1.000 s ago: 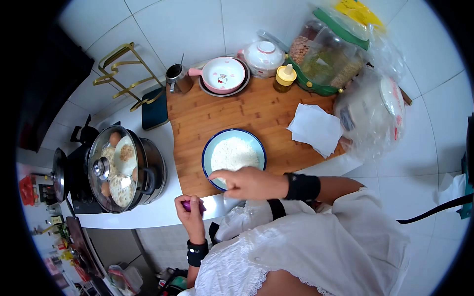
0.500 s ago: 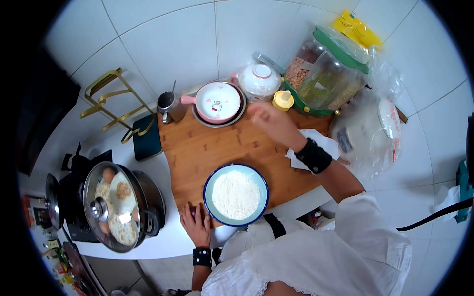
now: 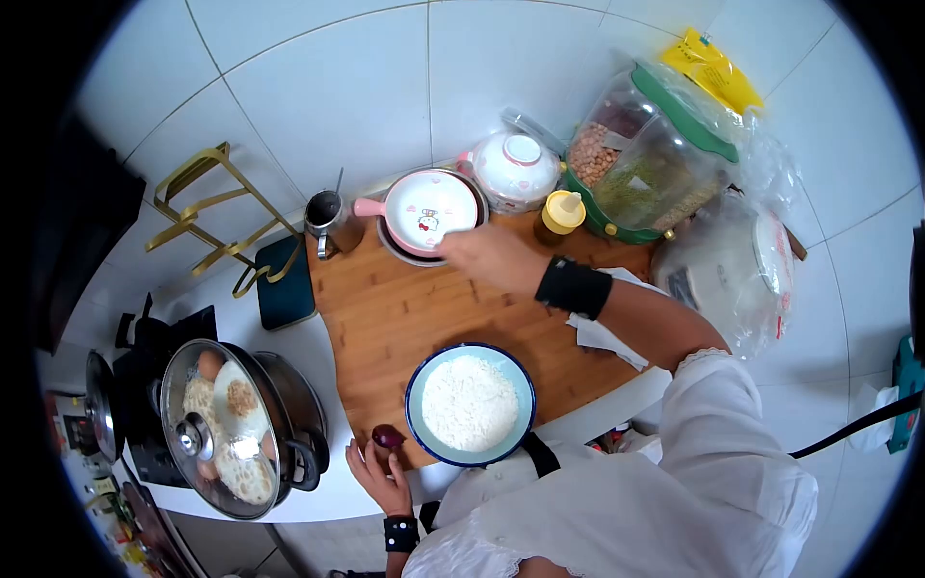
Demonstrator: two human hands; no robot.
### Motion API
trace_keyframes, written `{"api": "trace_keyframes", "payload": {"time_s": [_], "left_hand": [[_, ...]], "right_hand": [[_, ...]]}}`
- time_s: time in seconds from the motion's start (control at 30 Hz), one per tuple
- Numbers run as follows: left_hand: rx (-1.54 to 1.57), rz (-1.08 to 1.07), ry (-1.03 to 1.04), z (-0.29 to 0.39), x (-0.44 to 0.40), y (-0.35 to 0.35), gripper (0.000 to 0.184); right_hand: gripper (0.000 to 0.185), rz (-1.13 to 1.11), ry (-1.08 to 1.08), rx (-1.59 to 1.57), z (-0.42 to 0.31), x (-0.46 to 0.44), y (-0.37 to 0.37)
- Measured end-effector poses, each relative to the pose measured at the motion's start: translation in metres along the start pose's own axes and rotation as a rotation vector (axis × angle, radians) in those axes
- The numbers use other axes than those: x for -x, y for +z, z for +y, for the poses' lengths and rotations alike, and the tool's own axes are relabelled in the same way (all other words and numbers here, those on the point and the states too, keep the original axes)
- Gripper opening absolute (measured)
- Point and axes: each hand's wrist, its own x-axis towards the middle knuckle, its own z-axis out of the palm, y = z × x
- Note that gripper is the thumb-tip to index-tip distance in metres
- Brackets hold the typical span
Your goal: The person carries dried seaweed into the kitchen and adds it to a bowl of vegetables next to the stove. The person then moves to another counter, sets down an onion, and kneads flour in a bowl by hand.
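My left hand [image 3: 383, 482] lies at the board's front left edge, fingers stretched out and spread. Just beyond its fingertips sits a small red onion [image 3: 387, 436]; whether they touch it is unclear. My right hand [image 3: 493, 260] is over the back of the wooden board [image 3: 385, 337], at the near right rim of a white dish with a pink handle [image 3: 424, 214]. Its fingers are partly hidden, so I cannot tell whether they grip the rim. The dish rests in a metal bowl [image 3: 397, 252]. A blue-rimmed enamel bowl [image 3: 528, 390] of white flour [image 3: 469, 405] stands near me.
At left stands a glass-lidded pot [image 3: 226, 424] with eggs and flatbreads inside. Behind are a metal cup [image 3: 330, 222], a lidded bowl [image 3: 511, 169], a yellow-capped jar [image 3: 559, 214] and a grain dispenser [image 3: 646, 159]. White paper [image 3: 612, 342] lies under my right forearm.
My right hand has moved left and toward me, to the dish's rim. My left hand has drawn back slightly, leaving the onion uncovered. The view has shifted a little.
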Motion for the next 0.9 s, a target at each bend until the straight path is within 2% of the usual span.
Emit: {"api": "trace_keyframes", "payload": {"time_s": [0.1, 0.17, 0.23, 0.27, 0.37, 0.47, 0.57, 0.67, 0.8, 0.9], "left_hand": [[-0.005, 0.025, -0.022, 0.001, 0.002, -0.001, 0.037], [0.022, 0.044, -0.042, 0.004, 0.003, -0.003, 0.036], [0.032, 0.053, -0.060, 0.006, 0.002, -0.006, 0.035], [0.028, 0.050, -0.071, 0.006, 0.003, -0.008, 0.035], [0.041, 0.049, -0.114, 0.006, 0.007, -0.008, 0.035], [0.034, 0.053, -0.141, 0.007, 0.010, -0.010, 0.034], [0.024, 0.055, -0.164, 0.002, 0.015, -0.010, 0.033], [0.005, 0.050, -0.202, -0.003, 0.021, -0.010, 0.032], [-0.040, 0.033, -0.262, -0.004, 0.022, -0.007, 0.032], [-0.035, 0.018, -0.235, 0.001, 0.025, -0.004, 0.032]], "right_hand": [[0.024, 0.323, -0.063, -0.126, 0.036, -0.002, -0.014], [0.022, 0.263, 0.089, -0.340, 0.041, -0.004, -0.038], [0.022, 0.370, 0.215, -0.487, 0.035, -0.017, -0.054], [0.023, 0.390, 0.167, -0.481, 0.029, -0.025, -0.066], [0.021, 0.648, -0.033, -0.435, 0.028, -0.060, -0.076], [0.019, 0.588, -0.068, -0.359, 0.033, -0.092, -0.072], [0.018, 0.328, 0.093, -0.082, 0.056, -0.112, -0.040], [0.019, 0.339, 0.063, 0.021, 0.093, -0.147, -0.011], [0.020, 0.378, 0.228, 0.104, 0.105, -0.185, -0.022], [0.021, 0.341, 0.173, -0.279, 0.129, -0.181, -0.020]]}}
